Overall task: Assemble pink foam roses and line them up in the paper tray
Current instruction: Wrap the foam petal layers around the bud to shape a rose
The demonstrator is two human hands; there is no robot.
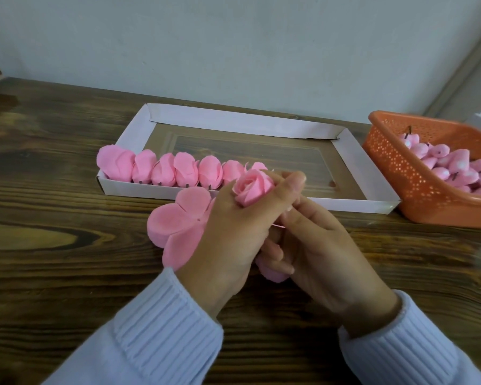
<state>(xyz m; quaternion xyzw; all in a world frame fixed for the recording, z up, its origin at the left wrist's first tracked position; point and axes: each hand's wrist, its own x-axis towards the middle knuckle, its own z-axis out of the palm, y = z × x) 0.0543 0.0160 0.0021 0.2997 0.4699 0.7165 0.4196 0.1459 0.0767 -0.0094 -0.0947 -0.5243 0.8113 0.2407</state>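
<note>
Both busy: my left hand [228,234] grips the bud [252,188] upright so my right hand [328,254], pinching petals [271,272] beneath, can wrap.

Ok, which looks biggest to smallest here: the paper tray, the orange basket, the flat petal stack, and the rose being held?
1. paper tray
2. orange basket, though the picture's edge cuts it off, so its full size is unsure
3. flat petal stack, partly hidden
4. held rose
</note>
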